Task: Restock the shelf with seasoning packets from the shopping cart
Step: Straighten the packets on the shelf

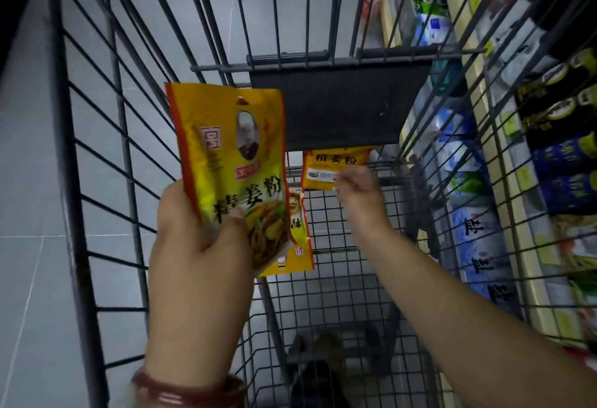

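Yellow seasoning packets (232, 162) fill my left hand (197, 239), thumb clamped; my right hand (355, 184), fingers loosely spread, should pinch the far packet (332, 167) by its edge.

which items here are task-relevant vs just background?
Job:
- left hand holding seasoning packets
- right hand at far packet
- shopping cart
- shelf

Background:
- blue bags
- bracelet
- floor tiles

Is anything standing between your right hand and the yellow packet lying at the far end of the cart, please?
Nothing visible does. The right hand reaches down inside the cart, its fingertips at the near edge of the far packet. The left hand grips its packets off to the side.
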